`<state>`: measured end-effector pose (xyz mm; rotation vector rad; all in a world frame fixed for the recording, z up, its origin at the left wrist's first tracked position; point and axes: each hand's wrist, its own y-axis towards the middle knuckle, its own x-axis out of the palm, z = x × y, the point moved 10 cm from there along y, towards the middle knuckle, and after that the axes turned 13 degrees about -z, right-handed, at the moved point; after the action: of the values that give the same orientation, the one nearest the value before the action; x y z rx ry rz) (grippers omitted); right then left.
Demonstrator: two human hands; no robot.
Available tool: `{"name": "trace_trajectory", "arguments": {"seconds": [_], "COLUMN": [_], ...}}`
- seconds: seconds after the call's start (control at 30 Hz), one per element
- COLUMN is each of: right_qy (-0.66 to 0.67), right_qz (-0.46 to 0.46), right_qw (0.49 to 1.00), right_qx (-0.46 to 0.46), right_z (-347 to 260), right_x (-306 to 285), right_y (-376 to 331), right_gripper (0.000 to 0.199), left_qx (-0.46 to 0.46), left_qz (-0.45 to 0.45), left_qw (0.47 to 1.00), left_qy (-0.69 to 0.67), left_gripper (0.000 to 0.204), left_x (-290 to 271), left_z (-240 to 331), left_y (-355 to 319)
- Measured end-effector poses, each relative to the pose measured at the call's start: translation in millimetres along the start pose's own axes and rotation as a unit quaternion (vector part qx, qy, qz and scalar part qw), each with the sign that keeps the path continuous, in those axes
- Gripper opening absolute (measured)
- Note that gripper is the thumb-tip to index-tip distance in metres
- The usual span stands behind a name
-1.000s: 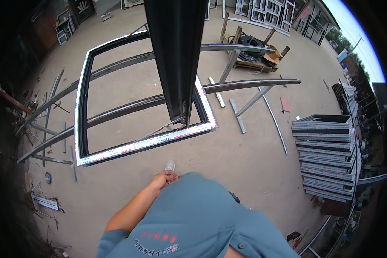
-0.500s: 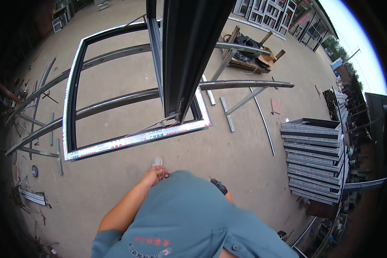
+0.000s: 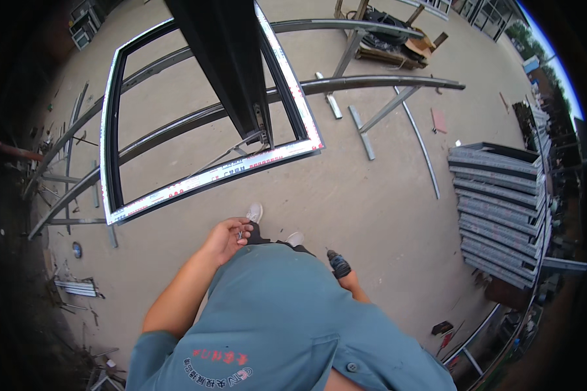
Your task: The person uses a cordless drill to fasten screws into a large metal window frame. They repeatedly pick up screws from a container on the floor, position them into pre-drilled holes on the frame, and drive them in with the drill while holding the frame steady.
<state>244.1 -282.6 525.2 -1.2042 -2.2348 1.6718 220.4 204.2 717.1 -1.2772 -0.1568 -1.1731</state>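
Likely fitting step, my side of window frame [image 3: 209, 174] | left hand [image 3: 225, 241] half-curled, contents unclear | right hand [image 3: 350, 282] grips drill [image 3: 338, 262] | next probably needs steady aim

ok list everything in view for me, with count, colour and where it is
rails: two long, grey, across the upper half
window frame: one, white film and black, lying across the rails
panel: one, black, rising from the window frame
stay arm: one, silver, by the panel's foot
wooden pallet: one, brown, loaded, upper right
metal strip: one, silver, floor, right
flat piece: one, pink, floor, right
frame stack: one, grey-white, right
floor scraps: uncountable, mixed, left
drill: one, blue and black, right grip
shirt: one, blue-green, bottom
shoes: two, white, centre
left grip: one, left of centre, small silvery piece showing
right grip: one, around the drill
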Motion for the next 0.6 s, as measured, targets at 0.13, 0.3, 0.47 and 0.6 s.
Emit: {"name": "trace_trajectory", "arguments": {"seconds": [0.13,0.3,0.47,0.6], "right_qy": [-0.012,0.009,0.067,0.101], "right_qz": [0.04,0.08,0.178,0.17], "right_qw": [0.998,0.996,0.98,0.971], "right_qx": [0.054,0.034,0.061,0.133], "right_z": [55.6,87.7,89.3,85.0], "right_x": [8.1,17.4,40.7,95.3], "right_y": [14.3,-4.5,-53.9,-82.9], "right_gripper": [0.051,0.05,0.051,0.058], "left_qx": [-0.001,-0.051,-0.078,-0.088], "left_qz": [0.014,-0.019,-0.092,-0.088], "left_qw": [0.998,0.994,0.982,0.973], "left_qy": [0.057,0.098,0.145,0.192], "left_gripper": [0.036,0.041,0.043,0.046], "left_x": [8.9,31.1,47.5,24.5], "left_z": [-2.9,3.8,25.5,52.3], "left_y": [-8.0,-6.9,-2.1,-15.6]}}
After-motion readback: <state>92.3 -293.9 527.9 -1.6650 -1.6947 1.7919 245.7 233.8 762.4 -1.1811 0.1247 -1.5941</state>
